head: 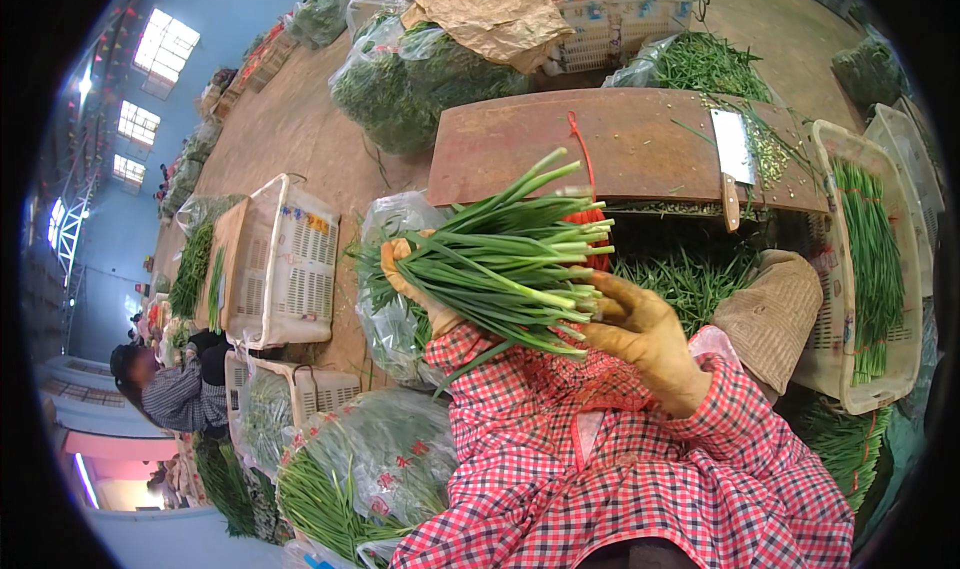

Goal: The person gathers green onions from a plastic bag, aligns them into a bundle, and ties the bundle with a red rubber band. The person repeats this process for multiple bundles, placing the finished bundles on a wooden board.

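A loose sheaf of green-leaved garlic chives (pixel 510 250) lies across my lap, its pale cut ends pointing right. My left hand (pixel 409 273), in a tan-stained glove, is closed around the leafy end. At the pale ends is my right hand (pixel 637 325), also gloved, with thumb and fingers around some of the lower stems. Beyond the sheaf stands a brown wooden board (pixel 517 141) as a work surface. On its right side a cleaver (pixel 731 149) with a wooden handle lies among green trimmings. A hank of red tie cord (pixel 596 231) hangs at the board's front edge, partly hidden by the stems.
To the right, a white plastic crate (pixel 821 269) holds tied green bundles (pixel 870 269). Loose greens (pixel 682 284) lie beneath the board. Plastic bags of greens (pixel 420 81) stand behind it. Another crate (pixel 300 269) is at the left, near a seated person (pixel 176 393).
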`<state>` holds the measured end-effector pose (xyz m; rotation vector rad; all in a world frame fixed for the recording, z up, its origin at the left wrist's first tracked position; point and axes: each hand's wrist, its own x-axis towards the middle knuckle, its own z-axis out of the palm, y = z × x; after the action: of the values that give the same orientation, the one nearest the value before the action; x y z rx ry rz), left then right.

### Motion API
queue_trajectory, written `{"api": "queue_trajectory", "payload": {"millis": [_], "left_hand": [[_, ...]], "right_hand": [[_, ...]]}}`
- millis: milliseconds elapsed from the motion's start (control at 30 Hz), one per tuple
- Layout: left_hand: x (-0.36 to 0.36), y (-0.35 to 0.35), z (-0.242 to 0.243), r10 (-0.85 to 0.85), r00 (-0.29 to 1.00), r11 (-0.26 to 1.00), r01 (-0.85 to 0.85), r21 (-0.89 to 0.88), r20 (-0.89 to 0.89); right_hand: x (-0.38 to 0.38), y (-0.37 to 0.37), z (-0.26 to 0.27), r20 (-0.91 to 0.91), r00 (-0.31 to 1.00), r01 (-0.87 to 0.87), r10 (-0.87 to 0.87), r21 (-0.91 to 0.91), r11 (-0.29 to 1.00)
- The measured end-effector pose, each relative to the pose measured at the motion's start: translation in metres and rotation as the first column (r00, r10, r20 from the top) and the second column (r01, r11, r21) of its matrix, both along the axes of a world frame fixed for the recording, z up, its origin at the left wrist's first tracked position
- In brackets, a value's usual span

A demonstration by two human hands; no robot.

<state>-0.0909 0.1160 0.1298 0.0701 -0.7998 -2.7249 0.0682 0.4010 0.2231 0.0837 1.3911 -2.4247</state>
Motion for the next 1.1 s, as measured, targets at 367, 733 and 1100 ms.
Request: {"api": "queue_trajectory", "payload": {"millis": [367,733,1100], "left_hand": [[0.002,0.004,0.011,-0.108,0.971,0.927,0.175,0.333,-0.212],[0.000,-0.008,-0.006,-0.093,0.975,0.963,0.140,0.232,-0.204],[0.001,0.002,0.011,-0.101,0.935,0.962,0.179,0.205,-0.341]], "right_hand": [[0.001,-0.031,-0.015,0.206,0.976,0.071,-0.067,-0.013,0.997],[0.000,-0.026,-0.007,0.107,0.993,-0.050,0.055,-0.045,0.998],[0.028,0.058,0.012,-0.249,0.947,-0.248,0.203,-0.166,0.954]]}}
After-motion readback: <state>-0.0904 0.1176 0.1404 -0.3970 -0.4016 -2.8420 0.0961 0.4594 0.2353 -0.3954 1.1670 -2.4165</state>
